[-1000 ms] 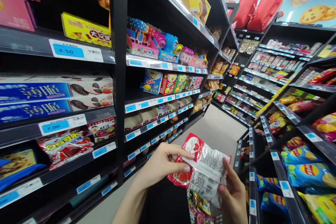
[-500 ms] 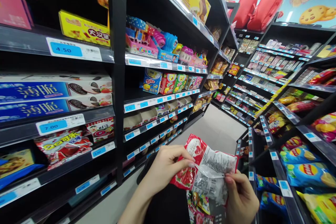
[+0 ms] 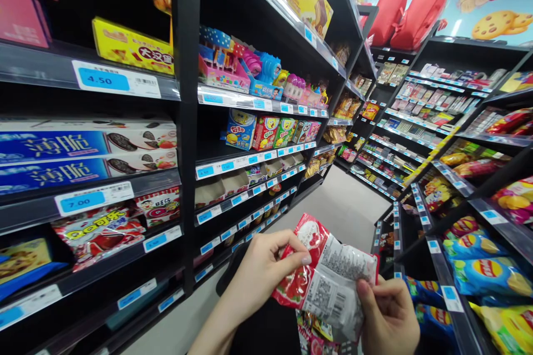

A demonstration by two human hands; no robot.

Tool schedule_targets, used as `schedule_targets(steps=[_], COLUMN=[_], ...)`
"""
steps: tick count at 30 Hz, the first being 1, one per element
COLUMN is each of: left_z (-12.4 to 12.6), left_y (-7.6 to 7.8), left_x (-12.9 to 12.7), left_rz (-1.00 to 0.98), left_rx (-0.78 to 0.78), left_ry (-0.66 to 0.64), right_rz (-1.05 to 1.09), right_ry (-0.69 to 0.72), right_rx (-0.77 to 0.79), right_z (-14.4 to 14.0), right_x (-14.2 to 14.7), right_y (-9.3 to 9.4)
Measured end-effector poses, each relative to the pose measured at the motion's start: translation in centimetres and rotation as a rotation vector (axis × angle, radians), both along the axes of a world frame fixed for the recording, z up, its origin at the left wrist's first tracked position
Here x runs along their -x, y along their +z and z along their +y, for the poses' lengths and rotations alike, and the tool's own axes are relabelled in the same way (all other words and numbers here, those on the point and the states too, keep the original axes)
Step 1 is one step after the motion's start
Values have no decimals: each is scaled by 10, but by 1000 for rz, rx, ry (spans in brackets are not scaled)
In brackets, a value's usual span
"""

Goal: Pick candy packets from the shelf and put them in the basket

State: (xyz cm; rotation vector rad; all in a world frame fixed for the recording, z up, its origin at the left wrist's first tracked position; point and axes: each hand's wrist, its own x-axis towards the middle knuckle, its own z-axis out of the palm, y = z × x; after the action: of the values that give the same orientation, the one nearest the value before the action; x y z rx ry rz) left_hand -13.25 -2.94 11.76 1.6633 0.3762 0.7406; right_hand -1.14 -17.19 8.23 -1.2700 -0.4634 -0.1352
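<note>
A shop aisle, seen from my head camera: my left hand (image 3: 260, 269) and right hand (image 3: 389, 319) hold a red-and-white snack packet (image 3: 328, 277) between them at about six o'clock in the view, low over the grey floor (image 3: 333, 205); the left fingers are curled narrow, thumb pinching the packet's upper left edge, while the right fingers close on its lower right corner; the packet is turned with its printed back and barcode towards me. Judged from this, the packet is off the shelf and in hand, being looked over; it has not yet been put anywhere. Just under it, at six o'clock, more bright wrappers (image 3: 316, 333) show in what may be a basket, though I cannot tell the container for sure. At nine o'clock stand blue biscuit boxes (image 3: 83, 152) above a price label (image 3: 94, 199) reading 7.00; at ten o'clock a yellow box (image 3: 133, 47) sits over a label reading 4.50; at eleven o'clock, toy sweets (image 3: 245, 66) crowd a shelf; at four o'clock, crisp bags (image 3: 483, 266) fill the right-hand rack; at one o'clock, red cushions of packaging (image 3: 408, 14) top the far shelving.
</note>
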Motion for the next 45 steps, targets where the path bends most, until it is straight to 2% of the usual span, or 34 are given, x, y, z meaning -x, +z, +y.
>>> schedule_targets(steps=[4,7,10,17,25,28,32,34,37,38,42,45], left_z=[-3,-5,-5,-2,-1,-1,0,-1,-3,-4,-4,0], left_y=[0,1,4,-1,-6,-6,-7,-5,-1,1,4,2], left_x=[-3,-3,-1,-3,-4,-2,-1,-1,-1,-1,-3,-8], left_rz=[-118,-205,-238,-238,-227,-216,-189,-202,-202,-178,-66,-53], left_rx=[191,362,432,465,425,355,246,262,371,397,382,389], left_ry=[2,-86,-144,-190,-205,-217,-138,-153,-276,-278,-143,-291], right_rz=[10,24,42,36,142,188,249,251,226,214,131,62], right_ry=[-42,-21,-1,48,93,97,82,77,105,120,137,105], right_rx=[-40,-48,-38,-5,-53,-79,-94,-95,-89,-88,-75,-57], right_z=[0,1,2,1,0,0,1,1,0,-1,-2,1], right_x=[0,-1,-3,-10,-17,-23,-28,-29,-31,-32,-32,-24], right_y=[3,2,-1,-5,-10,-14,-14,-13,-16,-18,-25,-22])
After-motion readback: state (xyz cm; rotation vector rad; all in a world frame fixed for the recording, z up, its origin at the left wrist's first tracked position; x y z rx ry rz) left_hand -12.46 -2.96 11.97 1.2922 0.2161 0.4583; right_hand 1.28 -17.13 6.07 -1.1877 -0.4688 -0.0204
